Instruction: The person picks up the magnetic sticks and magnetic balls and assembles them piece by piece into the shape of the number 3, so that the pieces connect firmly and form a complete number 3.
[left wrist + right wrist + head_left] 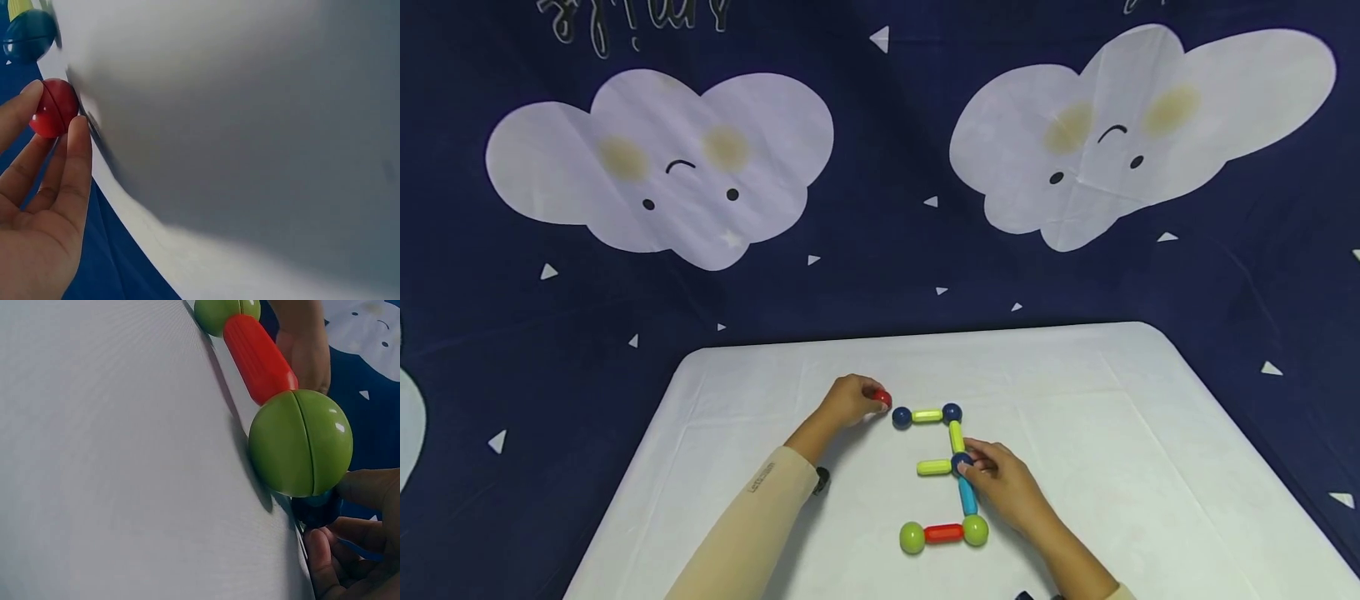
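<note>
My left hand [847,402] pinches a red ball [57,111] between thumb and fingertips, just left of a chain of joined balls and rods. At the chain's near left end is a dark blue ball [902,418], linked by a yellow-green rod [927,416] to a corner blue ball [952,412]. My right hand [1011,492] holds the middle blue ball [958,462], its fingers curled about its right side. Another yellow-green rod [934,468] juts left from there. Below, a light blue rod [967,497] leads to a green ball [301,442].
From that green ball a red rod [943,533] runs left to a second green ball [912,537]. Everything lies on a white table [737,400]. A dark blue cloth [880,250] with printed clouds hangs behind its far edge. A small dark object [1024,596] shows at the bottom.
</note>
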Available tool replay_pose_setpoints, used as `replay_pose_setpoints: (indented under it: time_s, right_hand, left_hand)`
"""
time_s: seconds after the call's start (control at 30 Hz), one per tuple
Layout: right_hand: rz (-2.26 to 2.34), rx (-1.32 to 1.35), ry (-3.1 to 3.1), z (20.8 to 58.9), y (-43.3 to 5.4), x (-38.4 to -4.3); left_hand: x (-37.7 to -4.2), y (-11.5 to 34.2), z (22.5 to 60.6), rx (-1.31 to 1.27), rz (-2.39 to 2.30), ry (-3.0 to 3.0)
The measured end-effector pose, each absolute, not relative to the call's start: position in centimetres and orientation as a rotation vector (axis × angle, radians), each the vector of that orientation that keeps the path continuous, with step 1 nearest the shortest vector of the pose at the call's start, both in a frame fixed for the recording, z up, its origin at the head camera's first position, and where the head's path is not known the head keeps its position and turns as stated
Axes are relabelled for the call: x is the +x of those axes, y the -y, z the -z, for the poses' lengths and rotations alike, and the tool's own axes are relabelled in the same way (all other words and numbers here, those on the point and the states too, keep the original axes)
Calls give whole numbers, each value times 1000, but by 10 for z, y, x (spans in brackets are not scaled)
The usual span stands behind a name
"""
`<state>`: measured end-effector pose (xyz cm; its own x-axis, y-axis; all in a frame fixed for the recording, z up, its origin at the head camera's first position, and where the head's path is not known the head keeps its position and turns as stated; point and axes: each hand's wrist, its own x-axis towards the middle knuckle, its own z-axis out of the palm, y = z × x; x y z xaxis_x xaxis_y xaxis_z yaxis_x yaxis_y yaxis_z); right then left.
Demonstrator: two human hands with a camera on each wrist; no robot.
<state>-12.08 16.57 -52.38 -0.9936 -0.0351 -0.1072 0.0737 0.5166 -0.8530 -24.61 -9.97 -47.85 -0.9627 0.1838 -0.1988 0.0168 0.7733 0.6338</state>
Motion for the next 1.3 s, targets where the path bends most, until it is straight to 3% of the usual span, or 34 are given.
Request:
replay_pose_setpoints:
  time_s: [0.6, 1.3]
  right_hand:
    - [1476, 21, -2657, 525, -166, -121]
    - [1464, 26, -2654, 525, -165, -121]
  left_hand:
    - [-204, 118, 487, 184, -1058, -2692]
    - [-159, 103, 491, 377, -1174, -2580]
